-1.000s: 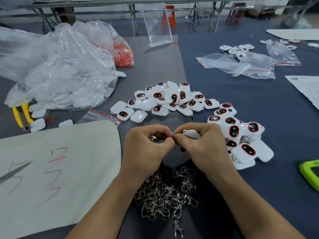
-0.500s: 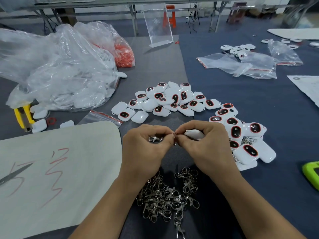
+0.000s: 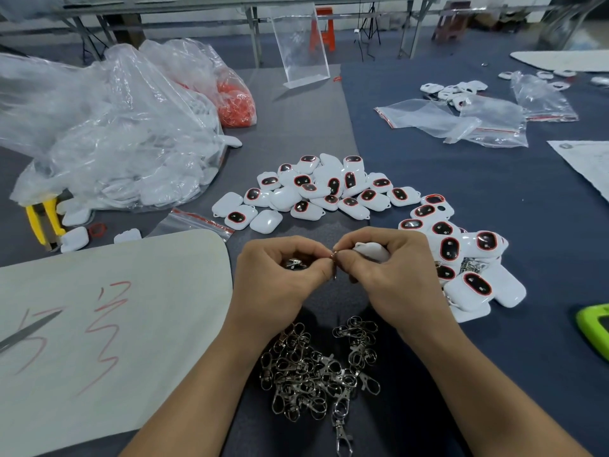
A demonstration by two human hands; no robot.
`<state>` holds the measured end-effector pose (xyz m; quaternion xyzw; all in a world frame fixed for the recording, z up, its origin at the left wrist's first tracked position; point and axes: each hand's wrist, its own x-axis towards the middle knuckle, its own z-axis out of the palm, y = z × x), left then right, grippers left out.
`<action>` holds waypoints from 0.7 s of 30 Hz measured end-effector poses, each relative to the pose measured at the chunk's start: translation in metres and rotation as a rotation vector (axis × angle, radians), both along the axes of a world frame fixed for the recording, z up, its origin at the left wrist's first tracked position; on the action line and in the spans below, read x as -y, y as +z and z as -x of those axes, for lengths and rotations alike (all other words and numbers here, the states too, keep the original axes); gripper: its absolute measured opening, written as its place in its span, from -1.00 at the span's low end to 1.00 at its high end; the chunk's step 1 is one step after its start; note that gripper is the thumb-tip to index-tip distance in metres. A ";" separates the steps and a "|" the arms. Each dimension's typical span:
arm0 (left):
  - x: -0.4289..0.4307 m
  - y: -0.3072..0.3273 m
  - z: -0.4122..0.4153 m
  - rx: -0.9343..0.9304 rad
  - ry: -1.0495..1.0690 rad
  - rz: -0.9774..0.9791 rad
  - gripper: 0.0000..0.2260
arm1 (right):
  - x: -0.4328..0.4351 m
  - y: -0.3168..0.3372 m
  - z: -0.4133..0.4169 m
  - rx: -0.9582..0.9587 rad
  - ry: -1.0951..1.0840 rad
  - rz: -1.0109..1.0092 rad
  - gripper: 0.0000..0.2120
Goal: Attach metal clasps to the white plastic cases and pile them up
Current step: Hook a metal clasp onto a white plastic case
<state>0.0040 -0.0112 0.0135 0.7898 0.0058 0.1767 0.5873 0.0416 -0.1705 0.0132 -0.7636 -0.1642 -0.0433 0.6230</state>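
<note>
My left hand (image 3: 280,278) pinches a metal clasp (image 3: 295,263), its ring end meeting my right hand at the fingertips. My right hand (image 3: 392,282) holds a white plastic case (image 3: 372,251), mostly hidden by the fingers. A heap of loose metal clasps (image 3: 316,371) lies just below my wrists. Beyond my hands is a spread of several white cases (image 3: 316,189) with red-rimmed dark ovals. To the right sits a pile of cases (image 3: 461,258) with clasp metal showing among them.
A large clear bag of white cases (image 3: 115,143) and a bag of red rings (image 3: 235,103) lie at the left. A white sheet (image 3: 99,324) with red marks and scissors (image 3: 26,331) is at the near left. Yellow-handled pliers (image 3: 46,219), empty zip bags (image 3: 461,120) and a green object (image 3: 596,328) lie around.
Both hands stay joined at the fingertips with only small finger shifts; the clasp body now shows more under the left fingers. The piles have not moved.
</note>
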 end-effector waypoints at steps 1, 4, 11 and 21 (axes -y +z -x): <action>-0.001 -0.001 0.000 -0.001 -0.012 0.006 -0.90 | 0.000 0.000 0.000 -0.003 0.005 -0.001 -0.82; -0.003 -0.001 -0.001 -0.017 -0.038 0.027 -0.89 | 0.001 0.000 0.000 -0.022 0.019 0.005 -0.80; -0.002 0.002 0.001 -0.044 -0.068 0.024 -0.92 | 0.000 0.003 0.001 -0.108 0.080 0.000 -0.80; 0.001 -0.001 0.000 -0.041 0.222 -0.132 -0.96 | 0.006 -0.003 -0.007 -0.255 -0.062 0.125 -0.63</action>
